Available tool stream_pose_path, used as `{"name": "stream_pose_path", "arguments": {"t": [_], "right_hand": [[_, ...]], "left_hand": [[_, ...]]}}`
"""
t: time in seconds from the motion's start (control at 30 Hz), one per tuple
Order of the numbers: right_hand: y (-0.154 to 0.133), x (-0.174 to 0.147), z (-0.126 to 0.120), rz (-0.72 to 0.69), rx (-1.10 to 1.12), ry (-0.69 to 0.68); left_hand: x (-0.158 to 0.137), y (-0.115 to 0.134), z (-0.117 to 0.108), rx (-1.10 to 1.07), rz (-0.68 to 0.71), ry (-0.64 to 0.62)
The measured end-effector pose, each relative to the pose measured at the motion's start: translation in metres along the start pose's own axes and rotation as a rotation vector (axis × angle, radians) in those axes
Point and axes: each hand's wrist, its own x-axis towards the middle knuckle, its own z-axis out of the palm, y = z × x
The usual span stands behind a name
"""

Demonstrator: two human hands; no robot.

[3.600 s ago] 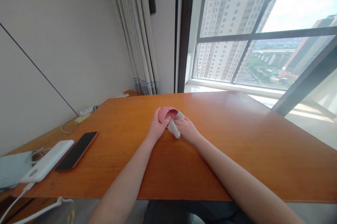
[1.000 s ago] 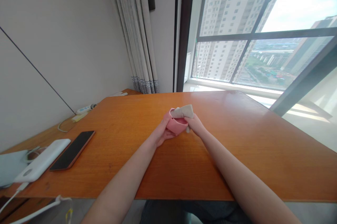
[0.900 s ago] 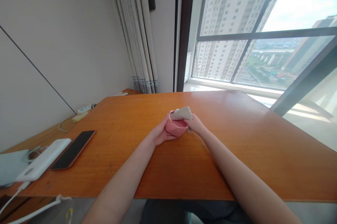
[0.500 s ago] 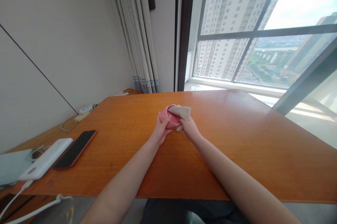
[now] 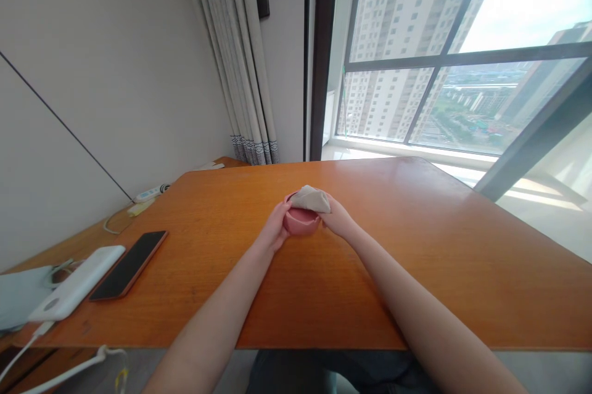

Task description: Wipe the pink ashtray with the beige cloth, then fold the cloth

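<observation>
A small pink bowl (image 5: 301, 224) is held above the wooden table (image 5: 314, 301), its opening tilted up. My left hand (image 5: 277, 225) is closed on the bowl's left side. A light grey cloth (image 5: 311, 199) lies bunched over the far part of the bowl's rim and partly in its opening. My right hand (image 5: 337, 216) is closed on the cloth at the bowl's right edge. Some of its fingers are hidden behind the cloth and bowl.
On the left of the table lie a dark phone (image 5: 129, 264) and a white power bank (image 5: 78, 282) with a cable plugged in. A power strip (image 5: 148, 194) rests near the wall. Beyond the table are a grey curtain (image 5: 247, 73) and a large window.
The cloth has shifted from sticking out at the upper right to lying across the bowl's top. The bowl has turned, and my right hand has moved slightly around its right side.
</observation>
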Motion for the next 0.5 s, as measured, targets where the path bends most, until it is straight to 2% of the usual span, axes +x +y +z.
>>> {"name": "stream_pose_path", "arguments": {"t": [0.1,0.2,0.27,0.33,0.43,0.5], "right_hand": [[-0.003,-0.006,0.012,0.130,0.066,0.030],[0.004,-0.009,0.017,0.227,0.109,0.118],[0.012,-0.008,0.014,0.276,0.091,0.182],[0.018,-0.004,0.006,0.319,0.035,0.198],[0.020,0.002,-0.009,0.347,-0.091,0.096],[0.016,0.002,-0.015,0.330,-0.130,-0.006]], "left_hand": [[-0.002,0.001,0.005,0.000,0.147,0.089],[-0.006,0.001,0.007,0.039,0.137,0.185],[-0.008,0.003,0.007,0.073,0.065,0.156],[-0.010,0.006,0.006,0.100,-0.066,0.064],[-0.011,0.011,0.003,0.115,-0.254,-0.086],[-0.011,0.013,0.003,0.120,-0.284,-0.107]]}}
